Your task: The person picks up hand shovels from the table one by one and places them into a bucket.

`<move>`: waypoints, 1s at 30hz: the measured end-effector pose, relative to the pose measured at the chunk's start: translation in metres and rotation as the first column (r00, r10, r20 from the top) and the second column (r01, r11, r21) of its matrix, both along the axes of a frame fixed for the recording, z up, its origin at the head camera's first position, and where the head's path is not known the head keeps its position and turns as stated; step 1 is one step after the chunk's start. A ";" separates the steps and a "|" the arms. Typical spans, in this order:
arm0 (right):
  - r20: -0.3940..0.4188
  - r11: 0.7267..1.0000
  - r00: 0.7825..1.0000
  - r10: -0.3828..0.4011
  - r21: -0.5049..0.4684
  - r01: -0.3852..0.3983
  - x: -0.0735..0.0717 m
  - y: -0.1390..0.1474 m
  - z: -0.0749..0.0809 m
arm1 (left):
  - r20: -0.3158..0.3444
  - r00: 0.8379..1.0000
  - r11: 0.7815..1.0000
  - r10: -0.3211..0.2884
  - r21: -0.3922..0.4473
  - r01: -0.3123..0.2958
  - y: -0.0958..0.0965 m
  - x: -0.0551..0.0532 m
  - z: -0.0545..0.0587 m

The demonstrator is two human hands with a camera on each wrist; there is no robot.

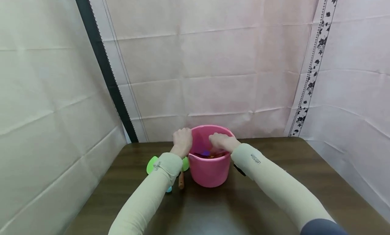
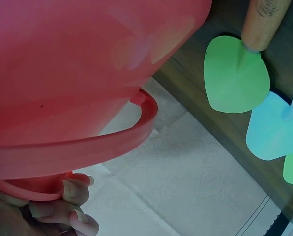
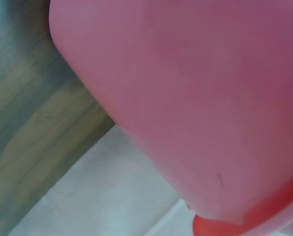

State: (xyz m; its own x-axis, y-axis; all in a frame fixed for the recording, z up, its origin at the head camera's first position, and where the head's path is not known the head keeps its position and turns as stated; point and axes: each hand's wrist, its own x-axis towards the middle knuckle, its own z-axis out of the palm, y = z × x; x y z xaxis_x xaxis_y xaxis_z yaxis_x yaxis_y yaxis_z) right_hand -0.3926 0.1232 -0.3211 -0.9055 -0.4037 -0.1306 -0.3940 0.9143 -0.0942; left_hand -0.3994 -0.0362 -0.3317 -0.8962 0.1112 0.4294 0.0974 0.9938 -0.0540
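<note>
On the table [image 1: 213, 214], toward twelve o'clock, stands the bucket [image 1: 210, 172], gripped at its ten o'clock by the left hand [image 1: 182, 139], the right hand [image 1: 223, 141] reaching in at two, its hold impossible to tell, and tools [image 2: 236, 73] lying around nine.

Attire comprises a pale left sleeve [image 1: 137, 203] and right sleeve [image 1: 283, 184], greenish left cuff [image 1: 170, 163] and right cuff [image 1: 243, 155] with small dark markings [image 1: 255, 158], and dark blue-grey fabric [image 1: 323, 227] at the right sleeve's upper end.
</note>
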 end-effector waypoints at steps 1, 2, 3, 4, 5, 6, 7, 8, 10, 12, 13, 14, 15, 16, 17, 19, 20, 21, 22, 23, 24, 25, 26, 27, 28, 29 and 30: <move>-0.018 1.000 1.000 0.004 0.016 -0.004 0.002 0.002 -0.002 | 0.010 1.000 1.000 -0.009 -0.003 0.009 0.002 0.000 -0.002; -0.028 1.000 1.000 0.008 0.028 -0.007 0.003 0.003 -0.004 | 0.015 1.000 1.000 -0.015 -0.007 0.015 0.003 0.001 -0.005; -0.039 0.999 0.999 0.017 0.037 -0.015 0.004 0.004 -0.006 | 0.022 1.000 1.000 -0.017 -0.011 0.017 0.005 0.001 -0.007; -0.047 0.999 0.999 0.022 0.038 -0.020 0.006 0.005 -0.008 | 0.022 1.000 1.000 -0.016 -0.013 0.016 0.005 0.001 -0.008; -0.055 0.999 0.998 0.029 0.038 -0.027 0.007 0.005 -0.009 | 0.022 1.000 1.000 -0.010 -0.015 0.011 0.006 0.002 -0.009; -0.066 0.999 0.997 0.040 0.037 -0.038 0.007 0.005 -0.010 | 0.019 1.000 1.000 -0.003 -0.016 0.003 0.006 0.002 -0.010; -0.070 0.999 0.997 0.045 0.028 -0.043 0.007 0.005 -0.010 | 0.016 1.000 1.000 0.004 -0.016 -0.003 0.006 0.002 -0.011; -0.075 0.999 0.996 0.047 0.025 -0.045 0.007 0.005 -0.011 | 0.010 1.000 1.000 0.007 -0.014 -0.006 0.006 0.001 -0.011; -0.101 0.998 0.994 0.050 0.034 -0.047 0.005 0.007 -0.011 | 0.002 1.000 1.000 0.003 -0.007 -0.003 0.006 0.001 -0.010; -0.119 0.999 0.992 0.043 0.034 -0.039 0.002 0.008 -0.011 | -0.001 1.000 1.000 -0.006 -0.002 0.006 0.005 0.000 -0.008; -0.127 0.999 0.991 0.039 0.036 -0.034 0.001 0.010 -0.011 | 0.003 1.000 1.000 -0.009 0.001 0.009 0.005 0.000 -0.007; -0.136 0.999 0.990 0.037 0.037 -0.032 -0.001 0.011 -0.011 | 0.008 1.000 1.000 -0.009 0.001 0.009 0.005 0.000 -0.006; -0.138 0.999 0.990 0.034 0.029 -0.031 -0.003 0.012 -0.012 | 0.013 1.000 1.000 -0.006 0.002 0.006 0.004 0.000 -0.005; -0.143 0.999 0.989 0.034 0.020 -0.032 -0.004 0.012 -0.012 | 0.017 1.000 1.000 -0.002 0.002 0.002 0.004 0.000 -0.004; -0.139 0.999 0.990 0.032 0.001 -0.032 -0.006 0.013 -0.012 | 0.021 1.000 1.000 0.001 0.002 -0.002 0.003 0.000 -0.003; -0.134 0.998 0.991 0.026 -0.048 -0.033 -0.008 0.014 -0.011 | 0.022 1.000 1.000 0.006 0.000 -0.006 0.003 0.000 -0.002; -0.127 0.996 0.992 0.027 -0.078 -0.037 -0.009 0.014 -0.010 | 0.018 1.000 1.000 0.007 0.000 -0.007 0.002 0.000 -0.001; -0.120 0.993 0.992 0.027 -0.110 -0.041 -0.009 0.015 -0.009 | 0.014 1.000 1.000 0.007 0.002 -0.007 0.002 0.000 -0.001; -0.130 0.990 0.991 0.032 -0.132 -0.049 -0.009 0.015 -0.007 | 0.013 1.000 1.000 0.007 0.002 -0.007 0.002 -0.001 0.000; -0.138 0.985 0.990 0.037 -0.163 -0.059 -0.010 0.015 -0.005 | 0.011 1.000 1.000 0.006 0.002 -0.006 0.002 -0.001 0.000; -0.160 0.978 0.986 0.040 -0.195 -0.072 -0.010 0.016 -0.003 | 0.011 1.000 1.000 0.006 0.002 -0.006 0.002 -0.001 0.000; -0.187 0.971 0.981 0.043 -0.223 -0.085 -0.010 0.017 -0.001 | 0.012 1.000 1.000 0.005 0.003 -0.005 0.001 -0.002 0.000; -0.220 0.962 0.974 0.047 -0.253 -0.104 -0.010 0.018 0.002 | 0.014 1.000 1.000 0.005 0.003 -0.005 0.001 -0.002 0.000; -0.268 0.952 0.962 0.042 -0.281 -0.119 -0.011 0.019 0.005 | 0.016 1.000 1.000 0.006 0.001 -0.006 0.001 -0.002 0.000; -0.320 0.940 0.947 0.028 -0.313 -0.133 -0.011 0.021 0.008 | 0.018 1.000 1.000 0.007 -0.001 -0.007 0.001 -0.002 0.000; -0.366 0.926 0.930 0.009 -0.349 -0.146 -0.012 0.023 0.010 | 0.015 1.000 1.000 0.007 0.000 -0.007 0.001 -0.002 0.000; -0.412 0.913 0.911 -0.020 -0.378 -0.151 -0.014 0.025 0.012 | 0.016 1.000 1.000 0.009 -0.001 -0.009 0.001 -0.002 0.000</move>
